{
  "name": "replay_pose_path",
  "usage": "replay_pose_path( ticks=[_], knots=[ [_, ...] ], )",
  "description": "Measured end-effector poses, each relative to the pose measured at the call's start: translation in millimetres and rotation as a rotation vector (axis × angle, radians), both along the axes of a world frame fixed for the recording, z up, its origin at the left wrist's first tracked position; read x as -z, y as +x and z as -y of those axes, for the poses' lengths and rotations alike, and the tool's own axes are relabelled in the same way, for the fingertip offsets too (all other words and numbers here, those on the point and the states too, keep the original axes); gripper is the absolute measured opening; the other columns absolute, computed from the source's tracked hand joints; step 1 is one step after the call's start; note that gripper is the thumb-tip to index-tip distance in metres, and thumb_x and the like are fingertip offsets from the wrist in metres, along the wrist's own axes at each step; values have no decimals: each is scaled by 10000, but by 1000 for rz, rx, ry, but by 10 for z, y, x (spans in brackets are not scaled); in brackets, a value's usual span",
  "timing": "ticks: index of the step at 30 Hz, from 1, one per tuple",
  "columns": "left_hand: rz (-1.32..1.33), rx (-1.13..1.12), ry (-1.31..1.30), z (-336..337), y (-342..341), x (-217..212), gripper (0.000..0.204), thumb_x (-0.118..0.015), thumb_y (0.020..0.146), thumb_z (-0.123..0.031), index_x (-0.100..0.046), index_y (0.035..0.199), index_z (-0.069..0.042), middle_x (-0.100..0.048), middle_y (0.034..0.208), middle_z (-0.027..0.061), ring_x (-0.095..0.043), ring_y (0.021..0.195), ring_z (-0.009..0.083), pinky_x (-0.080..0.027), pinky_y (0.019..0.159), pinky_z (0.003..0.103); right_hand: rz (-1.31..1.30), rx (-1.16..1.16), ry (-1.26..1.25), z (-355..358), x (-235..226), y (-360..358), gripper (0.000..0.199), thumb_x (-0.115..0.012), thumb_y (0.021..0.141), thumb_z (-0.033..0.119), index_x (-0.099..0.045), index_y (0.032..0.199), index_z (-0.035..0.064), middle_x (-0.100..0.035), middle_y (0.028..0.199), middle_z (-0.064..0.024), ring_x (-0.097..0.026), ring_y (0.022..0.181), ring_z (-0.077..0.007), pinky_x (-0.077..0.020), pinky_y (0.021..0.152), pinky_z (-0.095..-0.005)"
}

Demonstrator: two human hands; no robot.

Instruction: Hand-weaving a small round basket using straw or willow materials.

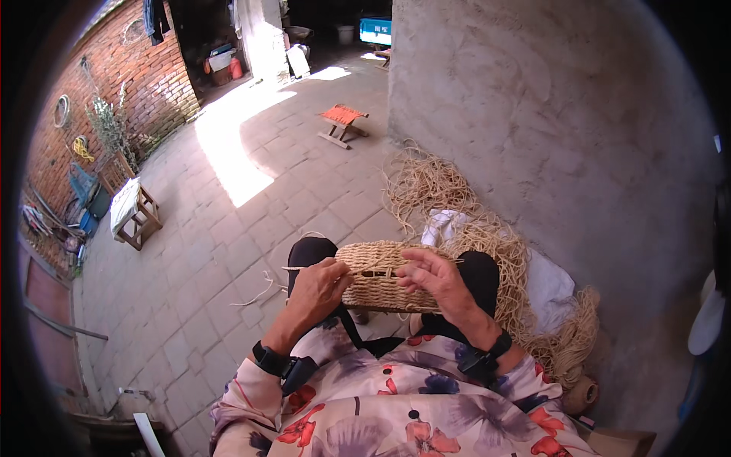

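A half-woven straw basket [377, 278] rests on my knees, its tan braided wall facing me. My left hand [318, 291] grips the basket's left end and pinches a straw strand that sticks out to the left. My right hand [434, 280] lies on the right part of the rim, fingers curled over the weave. Both wrists wear black straps. My knees in dark trousers show behind the basket.
A heap of loose straw [457, 206] lies along the rough grey wall [548, 114] to my right, with white cloth [443, 225] in it. A small folding stool with an orange seat [343, 122] stands ahead; a wooden stool [133, 213] stands left by a brick wall.
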State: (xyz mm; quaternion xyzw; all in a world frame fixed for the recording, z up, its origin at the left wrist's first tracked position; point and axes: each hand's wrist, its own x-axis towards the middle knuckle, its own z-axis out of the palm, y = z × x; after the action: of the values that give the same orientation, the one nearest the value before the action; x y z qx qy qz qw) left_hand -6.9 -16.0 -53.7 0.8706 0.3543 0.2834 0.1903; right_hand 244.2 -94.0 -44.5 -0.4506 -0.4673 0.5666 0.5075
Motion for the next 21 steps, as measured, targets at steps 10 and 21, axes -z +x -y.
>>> replay_pose_path(
  ticks=[10,21],
  knots=[
    [200,114,-312,514,218,51,157,-552,961,-155,-619,912,-21,-598,681,180,-610,612,346,-476,564,432,710,413,715,-7,-197,-324,215,-608,976,160,-617,1138,20,-645,967,-112,-602,966,-133,-467,897,-290],
    [237,328,-477,541,381,221,152,-571,933,-118,-639,940,17,-595,699,218,-618,630,370,-487,599,447,-217,35,-42,-52,19,-326,395,-528,1013,136,-430,1374,7,-657,984,-84,-639,791,-121,-544,758,-264]
  ],
)
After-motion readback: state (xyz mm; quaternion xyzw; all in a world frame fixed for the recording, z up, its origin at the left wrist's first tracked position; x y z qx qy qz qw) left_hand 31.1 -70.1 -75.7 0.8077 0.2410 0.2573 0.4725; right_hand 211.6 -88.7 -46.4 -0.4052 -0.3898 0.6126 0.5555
